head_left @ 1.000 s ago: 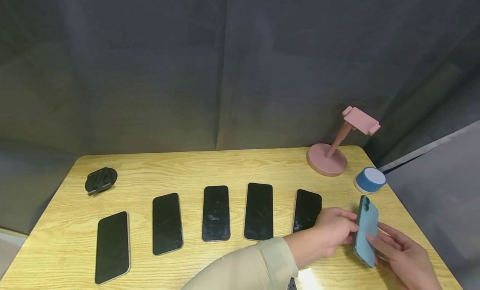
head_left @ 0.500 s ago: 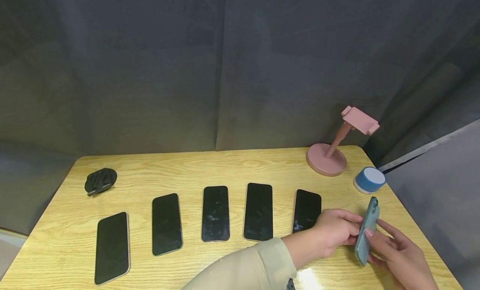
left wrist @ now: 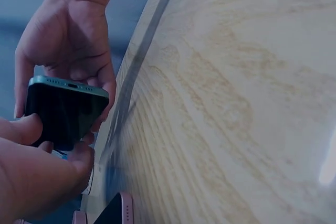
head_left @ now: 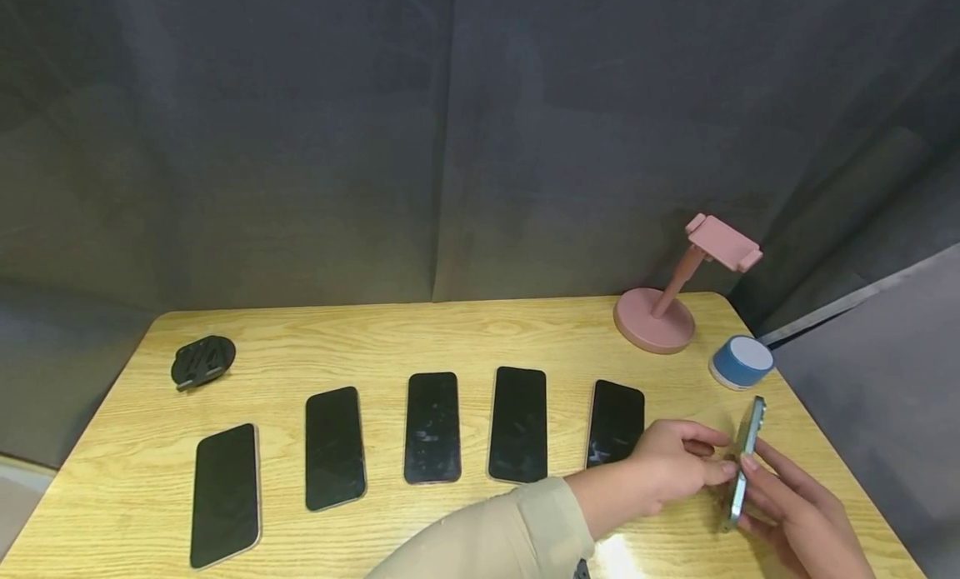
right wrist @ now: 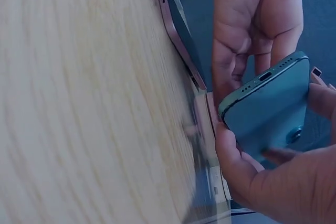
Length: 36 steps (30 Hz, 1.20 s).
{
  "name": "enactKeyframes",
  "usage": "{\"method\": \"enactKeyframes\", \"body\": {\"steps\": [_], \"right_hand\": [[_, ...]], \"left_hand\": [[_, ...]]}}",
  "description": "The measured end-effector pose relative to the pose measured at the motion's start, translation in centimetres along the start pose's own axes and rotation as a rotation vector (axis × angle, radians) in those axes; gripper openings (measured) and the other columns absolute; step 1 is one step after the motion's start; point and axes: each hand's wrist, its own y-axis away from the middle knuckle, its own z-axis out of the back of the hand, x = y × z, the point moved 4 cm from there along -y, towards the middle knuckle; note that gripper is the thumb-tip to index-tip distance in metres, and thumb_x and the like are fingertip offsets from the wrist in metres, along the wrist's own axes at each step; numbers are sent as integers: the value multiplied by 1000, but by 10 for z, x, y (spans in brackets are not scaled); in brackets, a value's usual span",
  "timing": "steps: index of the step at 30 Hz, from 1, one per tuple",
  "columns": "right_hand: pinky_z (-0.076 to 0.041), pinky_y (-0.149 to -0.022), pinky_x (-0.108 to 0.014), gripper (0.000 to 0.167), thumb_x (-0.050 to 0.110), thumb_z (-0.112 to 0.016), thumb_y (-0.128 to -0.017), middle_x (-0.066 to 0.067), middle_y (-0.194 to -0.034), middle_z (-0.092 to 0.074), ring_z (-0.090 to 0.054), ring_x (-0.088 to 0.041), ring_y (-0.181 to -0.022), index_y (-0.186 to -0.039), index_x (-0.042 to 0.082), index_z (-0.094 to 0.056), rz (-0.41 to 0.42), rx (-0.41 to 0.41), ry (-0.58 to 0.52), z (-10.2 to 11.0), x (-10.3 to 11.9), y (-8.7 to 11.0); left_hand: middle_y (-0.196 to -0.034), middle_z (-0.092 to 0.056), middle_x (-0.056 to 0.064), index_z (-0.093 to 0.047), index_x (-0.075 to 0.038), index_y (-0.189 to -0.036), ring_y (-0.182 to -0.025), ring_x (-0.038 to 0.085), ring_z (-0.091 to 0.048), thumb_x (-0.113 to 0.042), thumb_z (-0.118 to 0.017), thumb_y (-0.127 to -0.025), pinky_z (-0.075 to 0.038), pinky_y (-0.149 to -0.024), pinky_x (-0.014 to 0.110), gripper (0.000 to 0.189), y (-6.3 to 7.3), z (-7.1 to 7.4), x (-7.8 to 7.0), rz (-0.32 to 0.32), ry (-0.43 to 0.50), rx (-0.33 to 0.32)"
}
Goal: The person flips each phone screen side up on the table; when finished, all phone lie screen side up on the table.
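Observation:
Both hands hold a teal smartphone [head_left: 747, 458] near the table's right side, tilted nearly edge-on in the head view. My left hand [head_left: 675, 464] is on its left, with thumb and fingertips at the black screen and edge in the left wrist view. On its other side, my right hand [head_left: 802, 504] grips it by the sides. The right wrist view shows the phone's teal back [right wrist: 273, 114], with a camera bump and the charging-port end towards the camera. Just left of my left hand lies a dark-screened phone with a pinkish edge [head_left: 615, 421], partly hidden by that hand.
Several more phones lie screen up in a row, from the leftmost phone [head_left: 225, 496] to a phone near the middle [head_left: 517, 425]. A pink phone stand [head_left: 654, 321] and a blue cylinder with white top [head_left: 741, 362] stand back right; a folded black stand [head_left: 202, 361], back left.
The teal phone has turned from showing its back to nearly edge-on, its screen now facing left. It has shifted slightly right, and my left hand's fingers have followed it.

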Motion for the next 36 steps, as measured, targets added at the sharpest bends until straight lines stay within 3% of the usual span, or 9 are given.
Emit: {"method": "enactKeyframes", "body": {"steps": [6,8,13,15,19,24,27,30,36], "right_hand": [[-53,-87,-37,87,58,-48,-99,-10,-156,-32,-59,-8,-104,-160,12,-7,9,91,-5,-1,-4,0],[-54,-88,-38,76,55,-46,-101,-8,-152,-40,-60,-12,-105,-159,17,-15,45,118,-49,-1,-6,1],[-54,-75,-32,49,47,-52,-102,23,-109,-62,-62,-14,-95,-149,38,-40,124,147,-151,0,-11,4],[-51,-69,-32,55,48,-53,-101,23,-108,-64,-61,-15,-93,-152,36,-37,137,139,-150,0,-11,5],[-56,-78,-29,68,41,-59,-99,25,-109,-64,-64,-8,-94,-156,23,-27,164,97,-216,0,-9,8],[-58,-76,-36,43,27,-67,-97,22,-105,-67,-67,-3,-92,-138,33,-60,164,-19,-342,3,-9,9],[-58,-73,-35,48,32,-69,-96,23,-99,-66,-66,1,-84,-143,28,-57,84,-177,-245,8,-10,7],[-59,-71,-34,70,36,-68,-96,23,-93,-64,-64,4,-78,-156,15,-37,-3,-293,-93,14,-13,3],[-59,-69,-36,69,32,-66,-98,6,-97,-72,-69,-8,-79,-154,5,-37,-16,-316,58,21,-22,-10]], "left_hand": [[-87,-62,-3,-73,-14,-107,-81,7,-57,-13,-85,-82,-50,-73,26,27,0,3,2,38,-126,-2],[-85,-64,-3,-71,-11,-109,-79,7,-59,-15,-85,-82,-51,-73,27,31,2,4,2,55,-125,-15],[-72,-64,-5,-71,-11,-93,-70,5,-58,-14,-89,-76,-51,-69,25,25,6,4,0,51,-108,-102],[-69,-62,-5,-70,-13,-87,-68,5,-57,-14,-91,-74,-50,-67,25,25,7,4,-1,46,-103,-132],[-74,-61,-7,-70,-17,-92,-70,6,-56,-13,-94,-69,-51,-67,26,34,5,5,-1,38,-81,-171],[-82,-63,-13,-71,-19,-101,-77,5,-56,0,-93,-63,-51,-71,26,47,1,6,3,13,-25,-252],[-85,-64,-16,-73,-18,-104,-77,5,-57,12,-88,-62,-52,-69,26,54,0,8,4,-7,17,-298],[-86,-64,-16,-73,-18,-105,-73,5,-57,20,-82,-62,-52,-65,25,58,0,8,4,-26,43,-319],[-82,-63,-13,-73,-14,-106,-70,6,-60,27,-68,-60,-52,-62,25,62,1,9,5,-48,65,-347]]}}
